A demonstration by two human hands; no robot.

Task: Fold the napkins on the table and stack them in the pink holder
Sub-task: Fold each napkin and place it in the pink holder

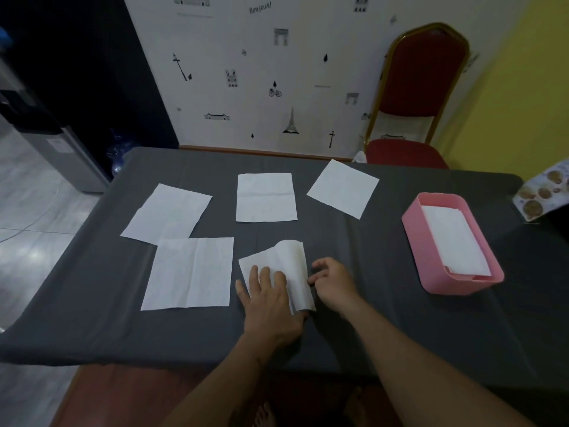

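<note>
table (354, 331): dark grey cloth | napkins (266, 197): five, white | pink holder (414, 229): right side

Just one cam here, worn on the head, wide-angle, looking forward and down over the table (92, 303). Both forearms come in from the bottom edge, so the hands sit close and low-center, with the wall way beyond them up top.

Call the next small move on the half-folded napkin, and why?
Probably bring the raised flap down and press the crease. The napkin is only half folded: the left hand pins it flat, while the right hand sits at its curled right edge. Pink holder comes later.
</note>
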